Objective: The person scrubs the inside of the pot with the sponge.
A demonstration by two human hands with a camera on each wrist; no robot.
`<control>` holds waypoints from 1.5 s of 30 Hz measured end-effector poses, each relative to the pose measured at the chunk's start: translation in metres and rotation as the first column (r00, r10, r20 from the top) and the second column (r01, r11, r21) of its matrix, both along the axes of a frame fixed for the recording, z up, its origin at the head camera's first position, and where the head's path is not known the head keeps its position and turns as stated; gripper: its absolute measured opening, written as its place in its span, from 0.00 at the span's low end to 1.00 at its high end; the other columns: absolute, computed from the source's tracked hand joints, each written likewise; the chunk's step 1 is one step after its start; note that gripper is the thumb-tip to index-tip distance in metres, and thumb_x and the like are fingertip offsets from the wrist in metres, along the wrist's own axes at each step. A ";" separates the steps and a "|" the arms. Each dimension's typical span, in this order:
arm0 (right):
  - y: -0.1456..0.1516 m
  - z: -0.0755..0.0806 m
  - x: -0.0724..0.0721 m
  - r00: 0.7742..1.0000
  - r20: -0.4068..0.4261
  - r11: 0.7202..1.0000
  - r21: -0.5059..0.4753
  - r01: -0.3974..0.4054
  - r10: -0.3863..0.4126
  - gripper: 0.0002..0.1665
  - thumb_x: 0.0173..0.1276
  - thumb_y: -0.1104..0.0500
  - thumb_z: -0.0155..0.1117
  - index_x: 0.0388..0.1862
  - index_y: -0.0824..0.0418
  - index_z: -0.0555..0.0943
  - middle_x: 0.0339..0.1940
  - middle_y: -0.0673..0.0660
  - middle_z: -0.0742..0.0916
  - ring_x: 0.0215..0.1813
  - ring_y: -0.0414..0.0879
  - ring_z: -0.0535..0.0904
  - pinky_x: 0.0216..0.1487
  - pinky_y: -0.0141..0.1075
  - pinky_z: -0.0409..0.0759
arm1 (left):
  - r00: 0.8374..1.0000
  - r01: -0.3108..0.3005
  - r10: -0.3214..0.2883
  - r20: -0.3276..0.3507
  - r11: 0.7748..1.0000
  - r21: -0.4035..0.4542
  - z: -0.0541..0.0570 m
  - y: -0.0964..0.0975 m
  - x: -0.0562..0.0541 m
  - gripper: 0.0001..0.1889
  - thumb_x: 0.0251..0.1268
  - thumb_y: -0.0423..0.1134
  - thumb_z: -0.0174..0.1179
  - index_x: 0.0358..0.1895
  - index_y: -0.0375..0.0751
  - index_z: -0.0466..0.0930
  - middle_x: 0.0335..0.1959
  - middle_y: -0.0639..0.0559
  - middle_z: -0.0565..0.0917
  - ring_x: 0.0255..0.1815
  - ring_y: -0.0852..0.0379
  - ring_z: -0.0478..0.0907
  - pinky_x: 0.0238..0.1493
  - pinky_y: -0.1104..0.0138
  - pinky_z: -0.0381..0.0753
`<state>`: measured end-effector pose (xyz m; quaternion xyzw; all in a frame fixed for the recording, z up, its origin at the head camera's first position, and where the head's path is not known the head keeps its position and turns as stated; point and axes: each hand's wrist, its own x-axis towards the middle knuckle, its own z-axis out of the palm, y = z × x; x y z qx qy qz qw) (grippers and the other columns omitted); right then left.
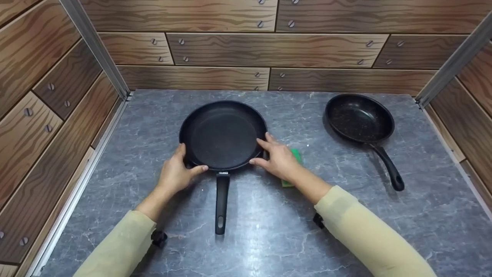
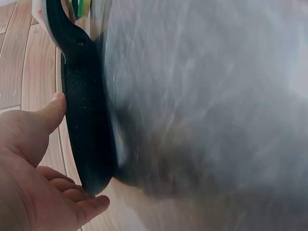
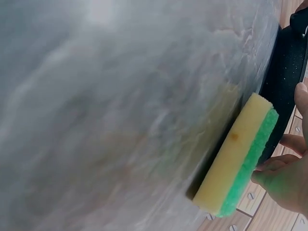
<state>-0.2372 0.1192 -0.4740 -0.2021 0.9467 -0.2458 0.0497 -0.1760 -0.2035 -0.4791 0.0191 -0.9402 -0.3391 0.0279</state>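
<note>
A large black frying pan point(image 1: 223, 134) rests on the grey marbled tabletop, its handle point(image 1: 221, 204) pointing toward me. My left hand point(image 1: 175, 173) holds the pan's left side, thumb at the rim near the handle. In the left wrist view, the curled fingers point(image 2: 72, 192) reach around the pan's outer wall. On the opposite side my right hand point(image 1: 282, 159) grips the rim, with its thumb toward the front and a fingertip over the edge. A yellow and green sponge point(image 3: 236, 159) lies beside the pan, partly hidden by the right hand in the head view.
A smaller speckled black pan point(image 1: 359, 119) stands at the back right, its handle angled toward the front right. Wood-patterned panels point(image 1: 276, 50) enclose the table at the back and sides, with metal posts point(image 1: 98, 48) in the corners.
</note>
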 end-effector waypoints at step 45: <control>-0.087 0.001 -0.045 0.999 0.036 0.999 -0.035 0.002 0.000 0.50 0.71 0.35 0.71 0.82 0.61 0.69 0.85 0.68 0.59 0.85 0.60 0.56 0.83 0.51 0.61 | 0.985 0.022 -0.028 0.171 0.999 0.036 0.013 -0.083 -0.044 0.57 0.72 0.51 0.72 0.85 0.28 0.39 0.85 0.30 0.45 0.84 0.31 0.47 0.84 0.43 0.50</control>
